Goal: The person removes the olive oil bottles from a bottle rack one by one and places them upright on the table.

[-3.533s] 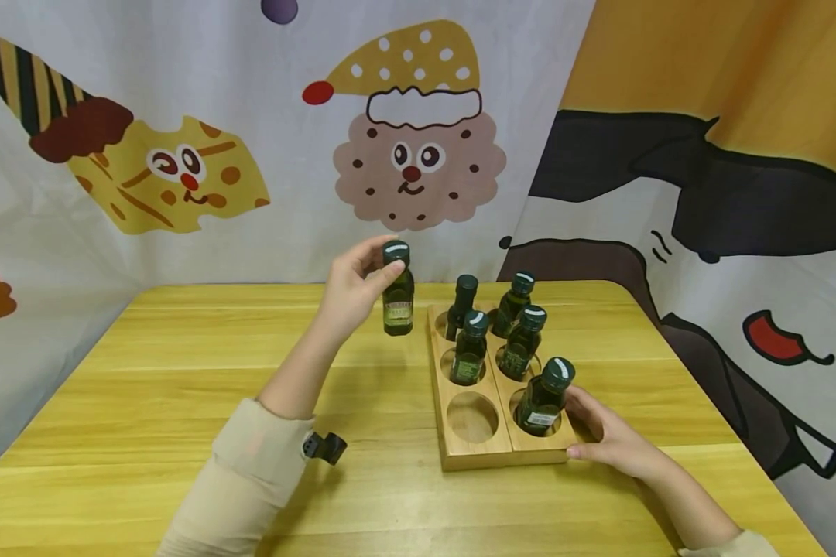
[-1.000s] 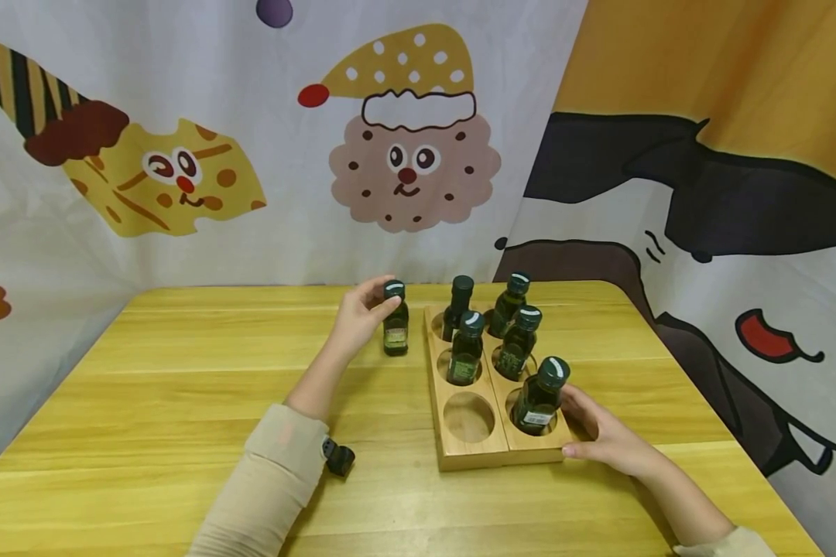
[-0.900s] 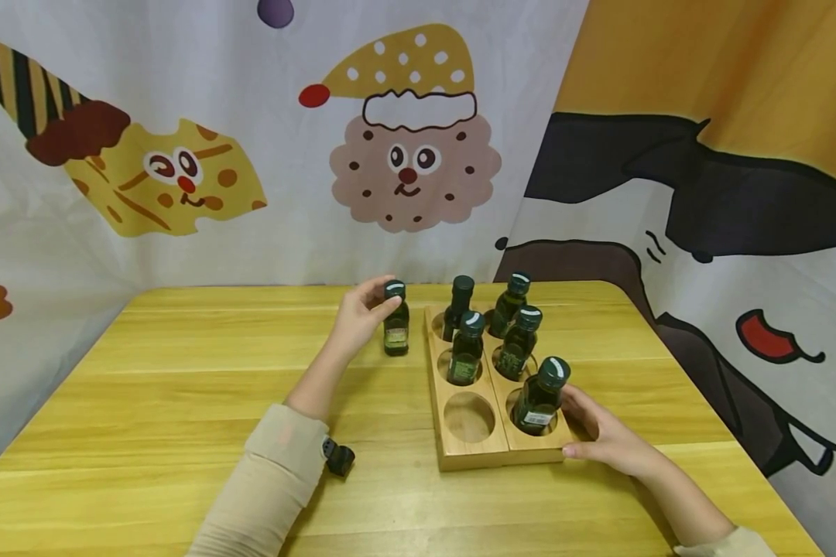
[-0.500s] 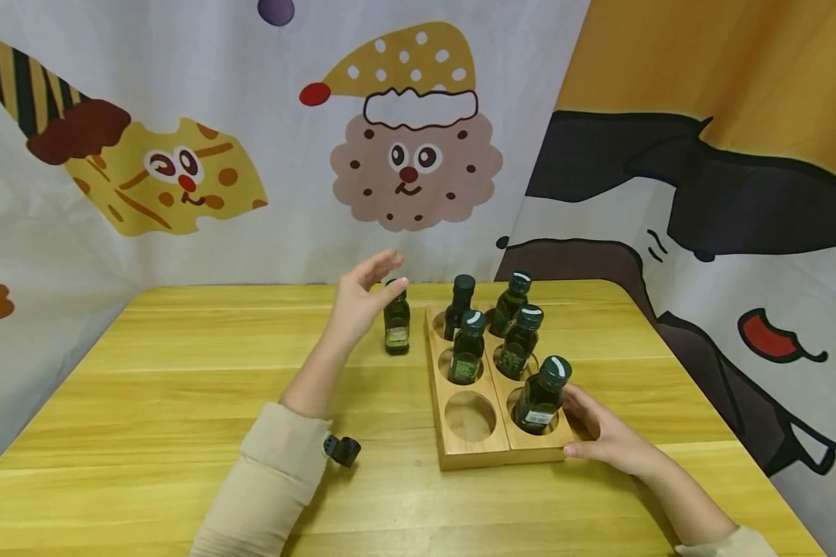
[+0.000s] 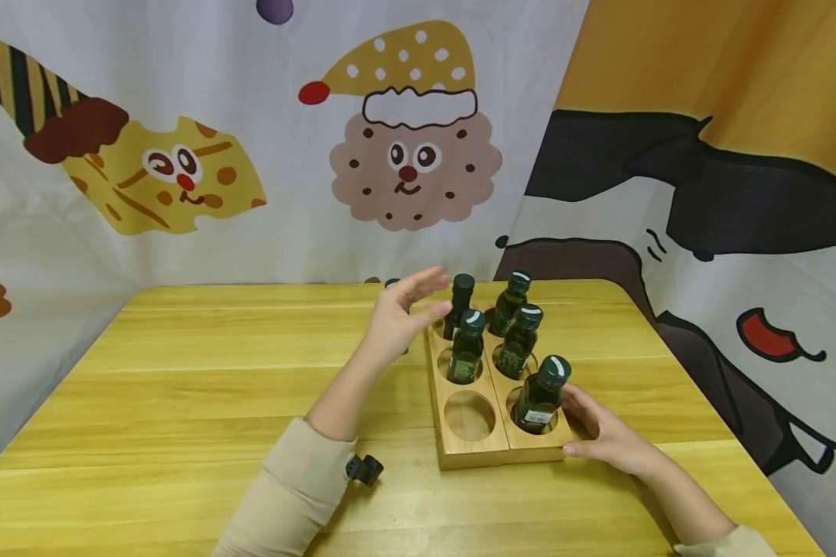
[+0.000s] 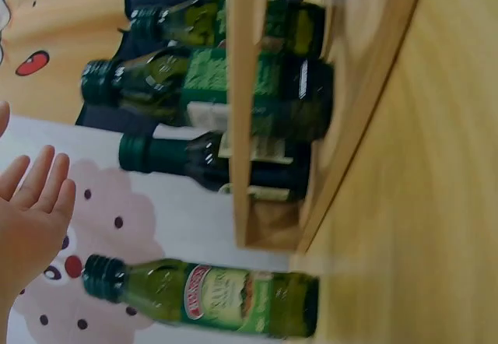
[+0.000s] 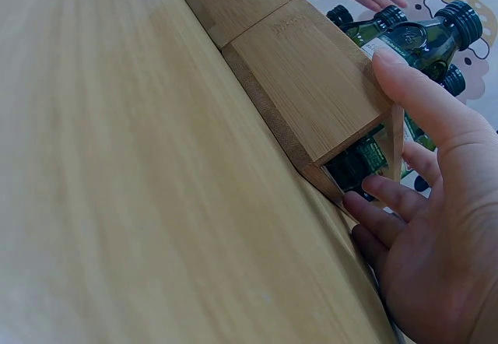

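Note:
My left hand [image 5: 397, 321] is raised with fingers extended, holding nothing. Its fingertips reach close to the slim dark bottle [image 5: 463, 291] in the back left hole of a two-row wooden bottle rack [image 5: 477, 455]. A green olive oil bottle [image 6: 226, 297] stands upright on the table beside the rack; in the head view my left hand hides most of it. My right hand [image 5: 609, 437] grips the rack's front right corner, thumb on the front face and fingers at the side. Just above that thumb rises a bottle [image 5: 538, 402] with a green cap.
More green bottles stand in the rack: one in the left row's middle hole [image 5: 465, 352], two in the right row [image 5: 519, 344], [image 5: 511, 302]. The front left hole shows its wooden floor. A printed curtain [image 5: 279, 255] hangs behind the wooden table [image 5: 202, 387].
My left hand lowered the olive oil bottle onto the table left of the rack and let go. It has since moved right, toward the slim bottle. My right hand has stayed at the rack's corner.

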The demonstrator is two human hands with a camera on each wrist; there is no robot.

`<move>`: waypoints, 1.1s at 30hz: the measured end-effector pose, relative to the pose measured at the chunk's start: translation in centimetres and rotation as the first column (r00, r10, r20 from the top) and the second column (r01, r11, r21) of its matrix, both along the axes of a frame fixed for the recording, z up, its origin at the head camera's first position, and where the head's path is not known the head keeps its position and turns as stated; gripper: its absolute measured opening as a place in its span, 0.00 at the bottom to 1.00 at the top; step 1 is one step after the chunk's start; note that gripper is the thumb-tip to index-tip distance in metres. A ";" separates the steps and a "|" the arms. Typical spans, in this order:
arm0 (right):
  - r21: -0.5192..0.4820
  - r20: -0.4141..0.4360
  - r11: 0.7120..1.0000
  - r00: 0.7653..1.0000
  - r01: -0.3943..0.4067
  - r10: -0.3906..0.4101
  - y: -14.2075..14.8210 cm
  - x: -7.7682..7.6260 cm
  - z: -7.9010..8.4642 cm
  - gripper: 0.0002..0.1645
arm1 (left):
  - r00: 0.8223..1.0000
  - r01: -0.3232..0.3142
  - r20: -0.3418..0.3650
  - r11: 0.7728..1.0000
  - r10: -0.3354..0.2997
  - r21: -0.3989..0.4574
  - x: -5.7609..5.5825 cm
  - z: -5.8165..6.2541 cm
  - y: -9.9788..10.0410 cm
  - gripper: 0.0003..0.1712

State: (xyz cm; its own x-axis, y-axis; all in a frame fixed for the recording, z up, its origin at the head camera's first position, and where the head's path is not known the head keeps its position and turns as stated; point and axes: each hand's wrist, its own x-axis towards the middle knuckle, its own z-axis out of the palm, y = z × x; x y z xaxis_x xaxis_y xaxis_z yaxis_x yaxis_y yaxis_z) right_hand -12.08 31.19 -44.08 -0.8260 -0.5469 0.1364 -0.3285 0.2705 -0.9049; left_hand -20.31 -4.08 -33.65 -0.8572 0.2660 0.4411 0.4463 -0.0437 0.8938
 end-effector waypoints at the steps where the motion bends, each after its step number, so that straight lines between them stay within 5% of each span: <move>1: 0.000 -0.003 1.000 1.000 -0.002 0.002 0.0 0.0 0.0 0.50 | 1.000 0.012 0.002 1.000 -0.012 -0.004 0.1 -0.1 0.3 0.30; 8: 0.001 -0.013 1.000 1.000 0.003 -0.003 0.0 -0.1 0.1 0.50 | 0.997 0.073 0.042 0.996 -0.071 -0.055 2.0 1.0 1.4 0.30; 22: 0.005 -0.010 1.000 1.000 0.012 -0.012 0.0 -0.1 0.0 0.50 | 0.991 0.096 0.110 0.987 -0.082 -0.128 2.3 -0.2 2.7 0.29; 29: 0.009 0.001 1.000 1.000 0.011 -0.011 0.0 -0.1 -0.1 0.50 | 0.990 0.089 0.115 0.988 -0.075 -0.123 0.1 -3.8 3.6 0.27; 33: 0.007 0.000 1.000 1.000 0.008 -0.008 0.0 -0.1 -0.1 0.50 | 0.992 0.086 0.099 0.988 -0.074 -0.125 0.0 -4.0 3.7 0.25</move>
